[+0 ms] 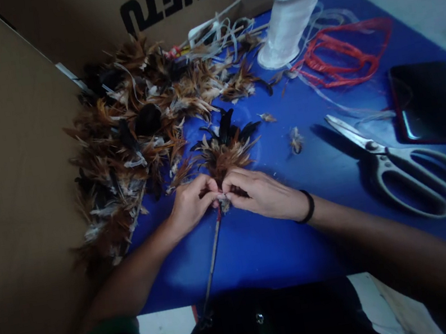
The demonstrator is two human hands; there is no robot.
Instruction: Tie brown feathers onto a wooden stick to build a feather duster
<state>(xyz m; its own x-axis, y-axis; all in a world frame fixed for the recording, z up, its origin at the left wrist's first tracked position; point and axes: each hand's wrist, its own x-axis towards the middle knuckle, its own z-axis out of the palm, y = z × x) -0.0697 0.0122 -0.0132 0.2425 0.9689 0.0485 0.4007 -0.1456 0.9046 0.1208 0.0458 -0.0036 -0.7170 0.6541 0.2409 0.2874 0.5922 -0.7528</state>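
Note:
My left hand and my right hand meet at the middle of the blue table, fingers pinched together around the base of a brown and black feather bunch. The bunch sits on the top end of a thin stick that runs down toward my body. Both hands are closed on that joint. A black band circles my right wrist.
A large heap of brown and black feathers lies left and behind. A white spool, red string, big scissors and a dark phone lie to the right. Cardboard walls the left and back.

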